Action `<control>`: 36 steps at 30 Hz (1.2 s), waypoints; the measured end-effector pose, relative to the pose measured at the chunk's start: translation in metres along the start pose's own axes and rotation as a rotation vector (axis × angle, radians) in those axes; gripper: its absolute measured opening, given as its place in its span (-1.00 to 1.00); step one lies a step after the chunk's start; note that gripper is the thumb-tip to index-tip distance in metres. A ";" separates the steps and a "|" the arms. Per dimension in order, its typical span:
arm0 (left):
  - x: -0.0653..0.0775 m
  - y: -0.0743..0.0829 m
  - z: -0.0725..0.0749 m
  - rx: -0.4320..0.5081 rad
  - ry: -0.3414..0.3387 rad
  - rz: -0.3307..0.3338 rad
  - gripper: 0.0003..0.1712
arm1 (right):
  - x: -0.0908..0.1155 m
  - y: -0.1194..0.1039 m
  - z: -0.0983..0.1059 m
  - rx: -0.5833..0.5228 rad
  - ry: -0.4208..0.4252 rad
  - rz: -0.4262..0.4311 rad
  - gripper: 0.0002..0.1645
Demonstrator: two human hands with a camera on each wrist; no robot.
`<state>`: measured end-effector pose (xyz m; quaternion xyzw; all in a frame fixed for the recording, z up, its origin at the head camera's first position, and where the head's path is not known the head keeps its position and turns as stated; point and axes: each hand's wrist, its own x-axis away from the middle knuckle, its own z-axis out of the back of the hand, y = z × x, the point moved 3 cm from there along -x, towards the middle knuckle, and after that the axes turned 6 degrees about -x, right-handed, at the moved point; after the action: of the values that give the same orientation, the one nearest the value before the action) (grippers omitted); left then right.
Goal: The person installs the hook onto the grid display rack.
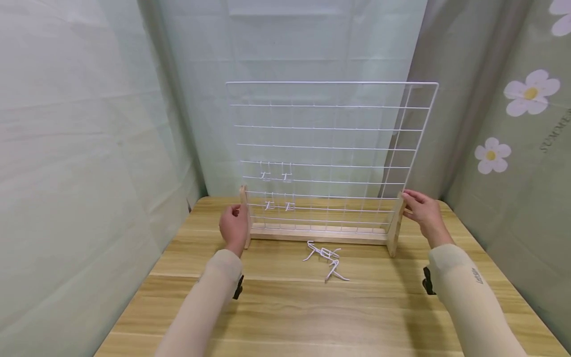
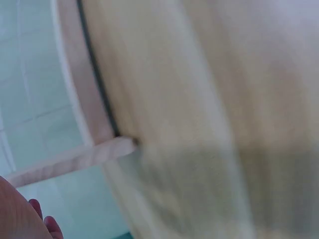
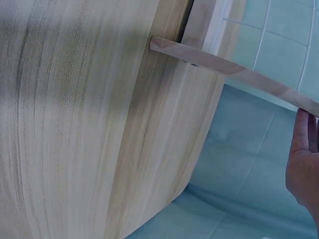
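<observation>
A white wire grid rack (image 1: 330,148) stands upright in a pale wooden base (image 1: 318,234) with a post at each end. My left hand (image 1: 234,227), its fingers curled, holds the left post (image 1: 245,215). At the other end my right hand (image 1: 421,210) grips the upper part of the right post (image 1: 394,225), its fingertips against the wood in the right wrist view. Several small white wire hooks (image 1: 290,203) hang on the lower left of the grid. Loose white hooks (image 1: 327,254) lie in a heap on the table before the base.
The wood-grain table (image 1: 285,312) extends toward me in front of the rack. Pale green curtains (image 1: 89,139) enclose the table at the left and back, and a flowered curtain (image 1: 508,208) stands at the right.
</observation>
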<state>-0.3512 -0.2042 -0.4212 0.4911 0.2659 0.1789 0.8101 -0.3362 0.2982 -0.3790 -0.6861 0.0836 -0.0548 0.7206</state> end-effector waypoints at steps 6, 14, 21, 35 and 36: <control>-0.025 0.020 0.002 0.123 -0.075 -0.063 -0.45 | 0.000 0.000 0.001 -0.022 0.006 -0.002 -0.28; -0.048 0.038 0.003 0.156 -0.220 -0.111 -0.52 | -0.001 0.002 0.001 -0.025 0.025 -0.005 -0.28; -0.058 0.035 0.004 0.155 -0.291 -0.131 -0.51 | 0.002 0.000 -0.003 0.000 0.070 -0.010 -0.27; -0.058 0.035 0.010 0.185 -0.380 -0.105 -0.51 | 0.009 -0.007 -0.007 -0.021 0.111 -0.007 -0.34; -0.058 0.035 0.010 0.185 -0.383 -0.099 -0.50 | 0.010 -0.008 -0.008 -0.023 0.118 -0.003 -0.35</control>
<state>-0.3920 -0.2272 -0.3715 0.5746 0.1463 0.0171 0.8051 -0.3278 0.2885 -0.3720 -0.6899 0.1255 -0.0952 0.7066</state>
